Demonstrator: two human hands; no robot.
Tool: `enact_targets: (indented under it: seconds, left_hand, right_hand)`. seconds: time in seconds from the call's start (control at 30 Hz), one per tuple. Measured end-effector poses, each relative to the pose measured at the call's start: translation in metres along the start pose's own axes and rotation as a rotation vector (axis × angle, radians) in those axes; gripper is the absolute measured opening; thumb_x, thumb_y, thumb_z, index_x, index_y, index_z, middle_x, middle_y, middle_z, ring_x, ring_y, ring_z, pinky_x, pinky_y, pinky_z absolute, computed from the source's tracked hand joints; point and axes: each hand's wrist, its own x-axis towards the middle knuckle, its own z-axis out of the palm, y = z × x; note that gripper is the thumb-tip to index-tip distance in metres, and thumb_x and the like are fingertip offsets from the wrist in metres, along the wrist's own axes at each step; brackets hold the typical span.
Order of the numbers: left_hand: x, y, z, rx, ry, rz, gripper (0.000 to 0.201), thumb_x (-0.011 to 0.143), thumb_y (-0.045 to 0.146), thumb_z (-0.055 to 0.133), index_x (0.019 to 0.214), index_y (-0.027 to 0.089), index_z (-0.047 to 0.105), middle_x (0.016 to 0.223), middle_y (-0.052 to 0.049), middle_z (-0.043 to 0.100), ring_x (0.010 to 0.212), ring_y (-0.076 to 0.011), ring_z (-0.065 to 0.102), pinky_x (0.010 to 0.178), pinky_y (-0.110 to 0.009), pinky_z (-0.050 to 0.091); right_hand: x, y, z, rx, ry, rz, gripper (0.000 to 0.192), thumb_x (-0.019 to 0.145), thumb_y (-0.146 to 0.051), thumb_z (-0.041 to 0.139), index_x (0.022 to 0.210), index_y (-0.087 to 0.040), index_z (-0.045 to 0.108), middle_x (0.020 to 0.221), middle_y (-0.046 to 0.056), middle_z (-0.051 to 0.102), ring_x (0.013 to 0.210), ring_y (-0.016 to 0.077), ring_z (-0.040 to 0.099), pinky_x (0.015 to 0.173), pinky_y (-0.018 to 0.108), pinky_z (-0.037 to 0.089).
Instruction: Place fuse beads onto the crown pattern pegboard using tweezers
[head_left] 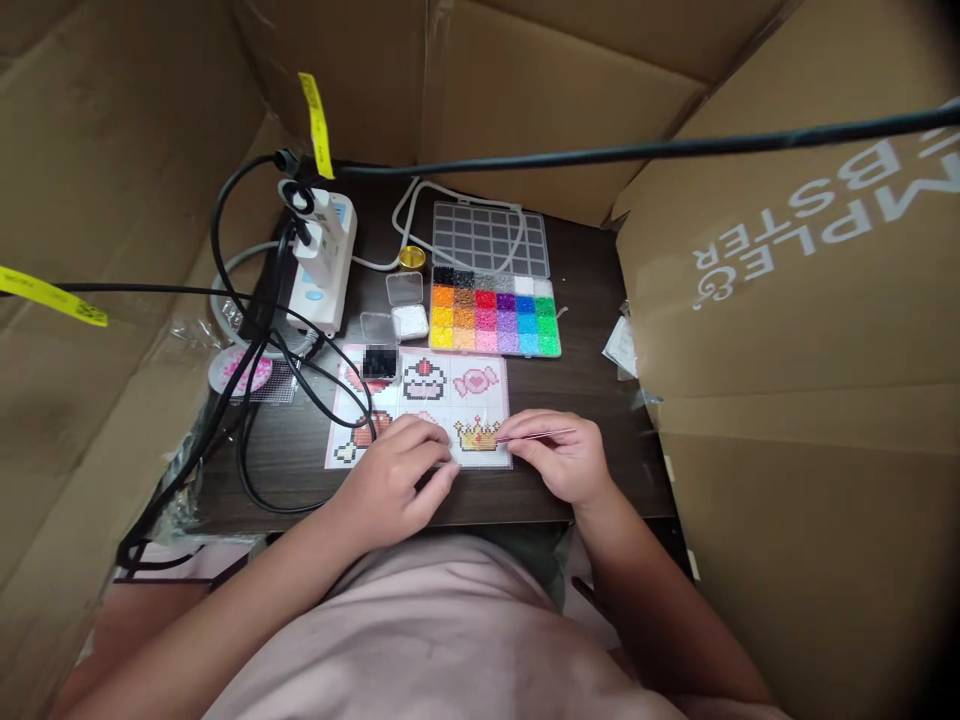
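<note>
My right hand (562, 455) pinches thin reddish tweezers (544, 435) between thumb and fingers. Their tip end is hidden by the fingertips at the right side of a yellow crown (478, 436). The crown is one of several pixel pictures on a white pattern sheet (457, 408), with a clear pegboard edge showing along the front. My left hand (405, 470) rests on the sheet's lower middle, fingers bent, thumb a little apart, just left of the crown. It covers part of the sheet, and nothing shows in its grasp.
A bead case (495, 312) with many colours lies behind the sheet. Small boxes hold white beads (409, 322) and black beads (380, 362). Black cables (247, 400) loop over the left side near a power strip (322, 270). A dish of pink beads (240, 370) sits left. Cardboard walls surround the table.
</note>
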Motion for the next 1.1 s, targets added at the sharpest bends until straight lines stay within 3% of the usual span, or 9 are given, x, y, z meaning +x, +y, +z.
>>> enact_targets:
  seconds: [0.17,0.63,0.8,0.93,1.1]
  left_hand:
    - [0.0,0.0,0.001,-0.01,0.007,-0.007,0.007,0.091,0.015,0.057,0.09,0.017,0.064,0.094,-0.007,0.067,0.091,-0.0191,0.059,0.082,-0.035,0.05]
    - [0.0,0.0,0.0,-0.021,0.014,-0.02,0.008,0.091,0.016,0.058,0.09,0.018,0.065,0.094,-0.007,0.068,0.091,-0.0191,0.061,0.082,-0.036,0.05]
    - [0.0,-0.001,0.001,-0.026,0.017,-0.007,0.007,0.091,0.016,0.058,0.09,0.017,0.064,0.094,-0.007,0.068,0.091,-0.019,0.061,0.083,-0.036,0.05]
    - [0.0,-0.002,0.001,-0.036,0.029,-0.021,0.007,0.091,0.016,0.058,0.091,0.018,0.065,0.094,-0.007,0.069,0.09,-0.0188,0.062,0.083,-0.036,0.051]
    - [-0.001,-0.002,0.001,-0.041,0.031,-0.022,0.007,0.091,0.016,0.058,0.091,0.018,0.065,0.094,-0.007,0.069,0.091,-0.0187,0.062,0.083,-0.036,0.051]
  right_hand:
    - [0.006,0.003,-0.004,0.015,-0.104,0.013,0.007,0.082,-0.016,0.074,0.079,-0.02,0.08,0.081,0.007,0.079,0.071,0.0178,0.074,0.065,0.027,0.06]
    - [0.011,0.004,-0.009,0.013,-0.159,0.069,0.01,0.081,-0.028,0.077,0.077,-0.019,0.079,0.081,0.009,0.079,0.073,0.02,0.075,0.068,0.03,0.061]
    - [0.028,0.006,-0.014,0.088,-0.303,0.04,0.006,0.08,-0.024,0.078,0.078,-0.019,0.079,0.082,0.009,0.079,0.074,0.0192,0.075,0.07,0.03,0.061]
    - [0.041,0.005,-0.021,0.096,-0.436,0.103,0.01,0.078,-0.028,0.08,0.077,-0.018,0.079,0.081,0.009,0.079,0.073,0.0196,0.075,0.07,0.03,0.061]
    - [0.044,0.007,-0.023,0.084,-0.43,0.118,0.014,0.077,-0.032,0.081,0.076,-0.018,0.079,0.081,0.009,0.079,0.073,0.0198,0.075,0.071,0.031,0.061]
